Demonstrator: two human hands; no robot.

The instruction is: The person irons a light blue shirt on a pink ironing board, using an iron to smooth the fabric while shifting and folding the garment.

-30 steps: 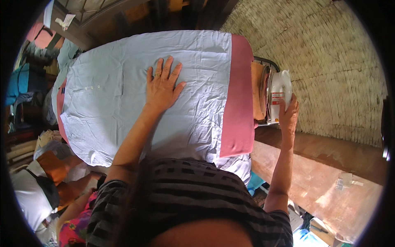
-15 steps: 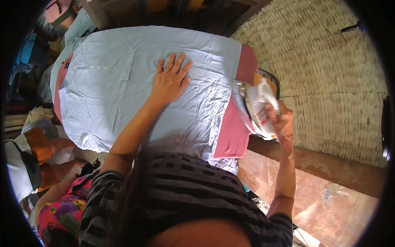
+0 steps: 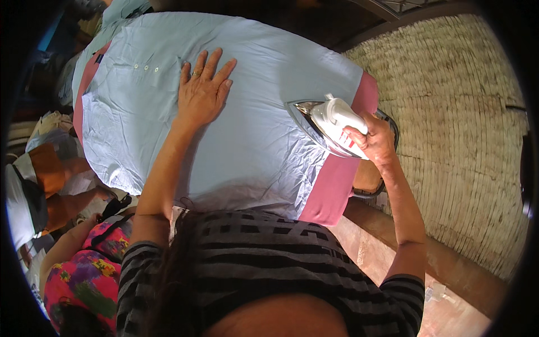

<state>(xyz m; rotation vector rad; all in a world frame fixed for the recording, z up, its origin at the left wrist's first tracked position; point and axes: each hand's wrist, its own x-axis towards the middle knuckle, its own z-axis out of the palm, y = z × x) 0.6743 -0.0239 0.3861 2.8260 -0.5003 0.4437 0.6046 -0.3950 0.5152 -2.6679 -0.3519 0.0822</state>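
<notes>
A light blue shirt [image 3: 252, 151] with small white buttons is spread over a padded ironing board [image 3: 323, 194] with a dusty red cover. My left hand [image 3: 202, 92] lies flat on the cloth to the right of the buttons, fingers spread, a ring on one of them. My right hand [image 3: 375, 140] is wrapped round the handle of a white iron [image 3: 331, 121]. Its pointed tip faces left, and the soleplate appears to rest on the shirt near its right edge. Creases show below the iron, while the cloth between my hands looks smoother.
Woven matting [image 3: 443, 112] covers the right side. Beside the board's right end is a dark metal frame [image 3: 393, 135], with a brown ledge [image 3: 449, 269] below. At lower left is a person in a colourful floral top [image 3: 84, 281]; bags and cloth lie beyond.
The iron came from beyond the shirt's right edge, where it was tipped up and blurred, leftward onto the cloth. My left hand moved left, closer to the buttons. The whole view shifted.
</notes>
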